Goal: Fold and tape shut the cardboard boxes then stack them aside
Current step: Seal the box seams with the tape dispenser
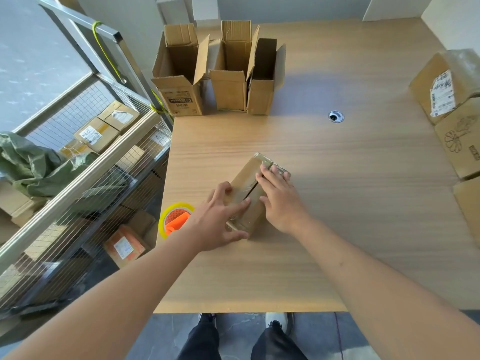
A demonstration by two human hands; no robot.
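Right hand (279,196): fingers straight, flat on top of the small cardboard box (249,201), fingertips near its far end, pressing, no grip. Left hand (220,222): fingers spread and mostly straight, index laid across the box top, thumb against the near end; touching, nothing curled round it.

Box: brown corrugated card, long narrow block, lying at an angle on the wood-grain table (337,203), near the left edge. Top flaps folded down, dark seam showing between them. Glossy clear tape wraps the far end and near end, wrinkled and reflective.

Tape roll (176,219): clear tape on an orange core with an orange handle, just left of the left hand, at the table's left edge.

Far left of the table: three open boxes (215,81) standing upright, flaps up, touching side by side. Right edge: closed boxes (452,100) stacked, one with a white label, one with a flower print. Round metal cable grommet (336,116) past mid-table.

Broad bare tabletop between the worked box and the right-hand stack. Wire-mesh cart (85,162) holding parcels stands right beside the left edge.
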